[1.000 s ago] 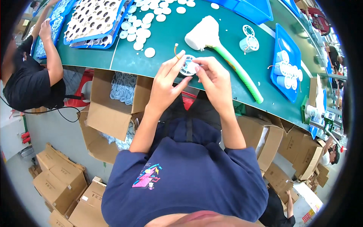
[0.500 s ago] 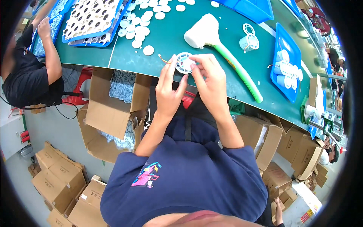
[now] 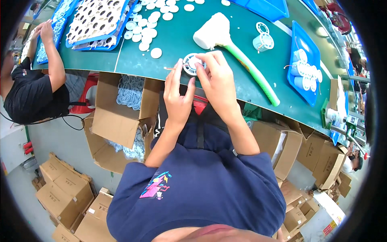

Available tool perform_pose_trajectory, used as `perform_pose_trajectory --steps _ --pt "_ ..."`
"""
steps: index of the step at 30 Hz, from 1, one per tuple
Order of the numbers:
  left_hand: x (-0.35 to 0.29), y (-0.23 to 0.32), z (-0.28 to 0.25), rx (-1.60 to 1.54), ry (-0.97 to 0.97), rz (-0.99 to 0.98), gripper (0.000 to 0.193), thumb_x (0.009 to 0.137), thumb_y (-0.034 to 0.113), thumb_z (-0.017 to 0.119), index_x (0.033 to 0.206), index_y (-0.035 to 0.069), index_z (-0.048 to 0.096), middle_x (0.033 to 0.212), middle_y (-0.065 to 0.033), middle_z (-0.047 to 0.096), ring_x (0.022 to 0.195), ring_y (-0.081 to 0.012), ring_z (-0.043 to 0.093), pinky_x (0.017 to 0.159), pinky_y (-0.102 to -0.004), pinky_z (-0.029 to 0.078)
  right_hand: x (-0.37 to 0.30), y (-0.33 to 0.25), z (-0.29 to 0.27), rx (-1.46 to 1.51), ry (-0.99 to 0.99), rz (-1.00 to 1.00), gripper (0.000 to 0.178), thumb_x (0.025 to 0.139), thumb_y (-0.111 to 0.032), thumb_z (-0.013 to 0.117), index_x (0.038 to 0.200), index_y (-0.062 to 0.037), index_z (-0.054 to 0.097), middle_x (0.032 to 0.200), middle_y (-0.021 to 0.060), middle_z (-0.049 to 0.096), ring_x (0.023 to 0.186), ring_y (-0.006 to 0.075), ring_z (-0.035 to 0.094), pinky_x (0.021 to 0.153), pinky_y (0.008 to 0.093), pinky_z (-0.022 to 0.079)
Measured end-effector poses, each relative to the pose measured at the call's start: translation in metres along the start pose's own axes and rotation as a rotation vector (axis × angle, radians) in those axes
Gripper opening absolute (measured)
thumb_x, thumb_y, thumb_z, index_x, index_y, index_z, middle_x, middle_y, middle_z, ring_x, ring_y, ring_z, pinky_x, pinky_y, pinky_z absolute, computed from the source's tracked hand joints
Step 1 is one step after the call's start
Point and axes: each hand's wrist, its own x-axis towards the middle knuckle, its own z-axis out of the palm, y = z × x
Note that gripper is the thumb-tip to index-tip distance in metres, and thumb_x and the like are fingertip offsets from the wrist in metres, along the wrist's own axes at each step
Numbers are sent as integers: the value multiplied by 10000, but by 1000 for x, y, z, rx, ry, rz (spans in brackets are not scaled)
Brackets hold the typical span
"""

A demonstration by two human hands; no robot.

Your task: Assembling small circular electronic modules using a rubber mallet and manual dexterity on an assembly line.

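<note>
Over the table's near edge, I hold a round white slotted housing (image 3: 189, 70) with thin wires at its left. The fingers of my left hand (image 3: 177, 94) close on its left rim. My right hand (image 3: 219, 80) grips it from the right, thumb and fingers on the white disc-shaped top, partly hiding it. To the right lies a mallet (image 3: 252, 70) with a green handle and a white wrapped head. Farther right stands a similar white slotted housing (image 3: 264, 42), a loose slotted ring (image 3: 262, 28) just beyond it.
Many white discs (image 3: 147, 34) lie scattered at the back left, beside stacked blue trays (image 3: 94, 44) of white parts. At right a blue tray (image 3: 310, 44) holds several white cylinders. Open cartons (image 3: 117, 127) stand below the table edge. A person in black (image 3: 36, 90) works at far left.
My right thumb and fingers have shifted on the top of the housing, and both hands have moved slightly left. The wires now point straighter left. The co-worker's hands have moved.
</note>
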Motion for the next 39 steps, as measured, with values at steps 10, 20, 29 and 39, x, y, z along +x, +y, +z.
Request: perform_pose_trajectory --steps 10,20,29,39 --pt "14 -2 -3 95 -80 -35 672 824 126 826 1423 -18 558 1358 -205 635 1285 -376 586 1103 -457 421 3 12 -3 41 -23 37 165 970 -112 690 1123 -53 704 1055 147 568 724 298 666 659 396 543" --pt "11 7 10 187 -50 -83 749 807 238 854 1431 -14 524 1318 -190 632 1273 -362 555 1115 -482 355 5 13 -9 -45 -48 -24 206 948 -175 717 1129 -75 721 1062 145 592 772 315 684 686 416 557" --pt "24 -1 2 128 -151 -93 662 815 235 852 1373 32 560 1233 -143 657 1153 -327 587 1047 -448 385 87 77 -152 -550 295 -70 187 962 -62 616 1083 -73 758 995 177 716 859 298 707 770 403 553" --pt "15 -6 19 159 2 -49 687 792 274 886 1366 42 589 1190 -129 664 1122 -312 603 1000 -437 411 123 208 -186 -568 -206 -115 218 833 -63 739 1045 -24 705 1365 183 656 1234 400 616 1073 434 481"
